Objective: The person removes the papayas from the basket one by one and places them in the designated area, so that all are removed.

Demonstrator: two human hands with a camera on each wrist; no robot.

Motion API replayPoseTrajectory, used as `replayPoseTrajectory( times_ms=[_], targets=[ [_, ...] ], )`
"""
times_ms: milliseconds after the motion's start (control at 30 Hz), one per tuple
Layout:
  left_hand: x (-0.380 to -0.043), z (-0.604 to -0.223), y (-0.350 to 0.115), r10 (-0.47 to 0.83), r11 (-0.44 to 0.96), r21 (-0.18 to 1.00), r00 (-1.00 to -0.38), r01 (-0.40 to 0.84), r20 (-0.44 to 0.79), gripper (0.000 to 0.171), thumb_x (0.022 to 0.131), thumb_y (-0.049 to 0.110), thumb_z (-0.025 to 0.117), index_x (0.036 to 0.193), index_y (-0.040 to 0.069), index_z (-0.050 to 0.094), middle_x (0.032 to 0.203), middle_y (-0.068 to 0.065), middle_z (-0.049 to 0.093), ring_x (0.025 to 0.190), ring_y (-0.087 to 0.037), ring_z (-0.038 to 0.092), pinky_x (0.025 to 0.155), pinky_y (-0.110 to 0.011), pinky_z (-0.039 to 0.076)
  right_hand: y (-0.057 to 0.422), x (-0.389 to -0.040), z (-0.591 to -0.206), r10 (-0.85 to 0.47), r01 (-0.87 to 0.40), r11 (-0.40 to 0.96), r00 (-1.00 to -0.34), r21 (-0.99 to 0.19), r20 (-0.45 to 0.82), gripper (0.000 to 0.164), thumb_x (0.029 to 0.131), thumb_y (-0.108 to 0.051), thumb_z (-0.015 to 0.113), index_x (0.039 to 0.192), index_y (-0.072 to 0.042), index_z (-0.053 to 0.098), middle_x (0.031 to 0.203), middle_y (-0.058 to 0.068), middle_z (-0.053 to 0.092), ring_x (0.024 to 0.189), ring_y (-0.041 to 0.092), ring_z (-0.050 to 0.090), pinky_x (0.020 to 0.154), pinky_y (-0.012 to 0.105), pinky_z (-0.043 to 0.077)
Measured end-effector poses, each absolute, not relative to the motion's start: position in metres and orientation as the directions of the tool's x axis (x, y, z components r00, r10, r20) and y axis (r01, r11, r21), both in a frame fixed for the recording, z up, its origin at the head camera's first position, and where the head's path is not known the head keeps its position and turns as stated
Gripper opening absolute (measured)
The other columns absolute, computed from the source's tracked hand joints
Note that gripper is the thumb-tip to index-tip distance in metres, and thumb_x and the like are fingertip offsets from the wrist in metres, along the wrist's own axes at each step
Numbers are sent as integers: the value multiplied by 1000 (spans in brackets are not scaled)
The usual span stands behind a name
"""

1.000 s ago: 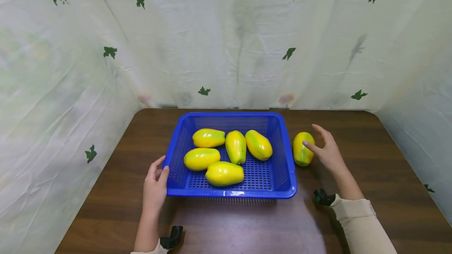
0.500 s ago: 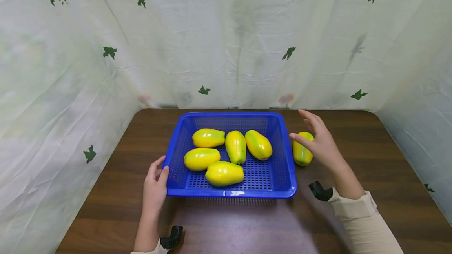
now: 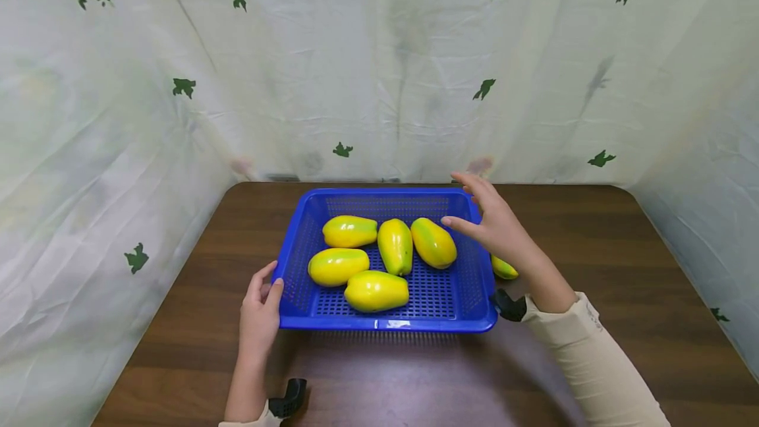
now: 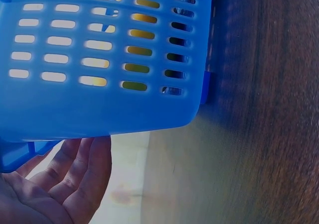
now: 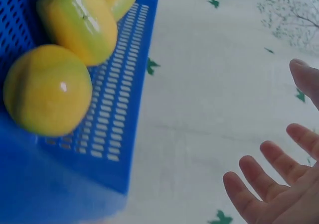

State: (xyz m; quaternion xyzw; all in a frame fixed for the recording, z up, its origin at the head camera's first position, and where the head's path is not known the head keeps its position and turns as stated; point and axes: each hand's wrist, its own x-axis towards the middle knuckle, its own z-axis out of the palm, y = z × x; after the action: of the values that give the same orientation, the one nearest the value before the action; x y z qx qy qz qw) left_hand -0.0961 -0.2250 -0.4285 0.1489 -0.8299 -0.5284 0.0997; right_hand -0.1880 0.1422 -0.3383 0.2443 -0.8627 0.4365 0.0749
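A blue plastic basket (image 3: pixel 388 326) with perforated walls holds several yellow-green papayas (image 3: pixel 376 291). At its left side my left hand (image 3: pixel 261 305) holds the rim; in the left wrist view its fingers (image 4: pixel 94 176) are bent under the rim beside the slotted wall. My right hand (image 3: pixel 501 229) hovers above the basket's right rim, thumb and fingers spread, holding nothing. Its thumb tip is near the rightmost papaya (image 3: pixel 434 243) inside. Another papaya (image 3: pixel 504 268) lies outside, right of the basket, mostly hidden behind the right hand and wrist.
The basket stands on a brown wooden table (image 3: pixel 622 269). A pale cloth (image 3: pixel 356 71) with leaf and bird prints hangs behind the table and along both sides. Black wrist devices (image 3: pixel 288 399) sit at both sleeves.
My right hand has moved left, from beside the papaya outside to above the basket's right rim. That papaya has stayed in place. The left hand and the basket have not moved.
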Motion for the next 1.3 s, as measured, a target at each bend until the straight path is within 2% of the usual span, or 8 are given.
replayPoseTrajectory(
  times_ms=[267, 633, 867, 1133, 1300],
  targets=[
    [-97, -430, -225, -361, 405, 904, -933, -136, 22, 38, 95, 30, 41, 131, 18, 44, 96, -16, 57, 81, -26, 53, 65, -28, 44, 120, -201, -353, -409, -465, 492, -870, -736, 276, 67, 83, -25, 65, 139, -14, 31, 139, 7, 30, 118, 28, 35, 95, 44, 31],
    [-100, -436, -226, -379, 397, 911, -924, -115, 49, 34, 94, 26, 45, 128, 19, 47, 91, -15, 59, 75, -21, 54, 62, -27, 44, 106, -217, -376, -422, -356, 509, -897, -784, 134, 68, 83, -32, 63, 140, -19, 28, 140, 7, 28, 120, 32, 34, 90, 51, 34],
    [-98, -434, -224, -371, 387, 913, -928, -130, 25, 35, 95, 28, 43, 129, 19, 46, 94, -15, 58, 78, -23, 53, 64, -27, 44, 105, -223, -393, -422, -309, 481, -902, -821, 93, 69, 83, -28, 65, 140, -11, 29, 140, 10, 28, 122, 36, 32, 93, 51, 31],
    [-98, -433, -224, -372, 396, 910, -928, -121, 38, 36, 95, 28, 42, 130, 18, 46, 92, -15, 57, 76, -23, 52, 62, -26, 43, 105, -226, -402, -432, -281, 522, -901, -806, 35, 68, 83, -24, 66, 139, -9, 30, 139, 13, 29, 120, 37, 33, 90, 50, 34],
    [-98, -433, -226, -374, 397, 909, -927, -123, 38, 37, 95, 29, 42, 130, 19, 45, 93, -15, 57, 76, -22, 52, 61, -26, 42, 105, -229, -405, -452, -271, 542, -892, -795, -5, 69, 82, -25, 66, 138, -7, 31, 139, 15, 30, 122, 38, 31, 93, 49, 32]
  ],
)
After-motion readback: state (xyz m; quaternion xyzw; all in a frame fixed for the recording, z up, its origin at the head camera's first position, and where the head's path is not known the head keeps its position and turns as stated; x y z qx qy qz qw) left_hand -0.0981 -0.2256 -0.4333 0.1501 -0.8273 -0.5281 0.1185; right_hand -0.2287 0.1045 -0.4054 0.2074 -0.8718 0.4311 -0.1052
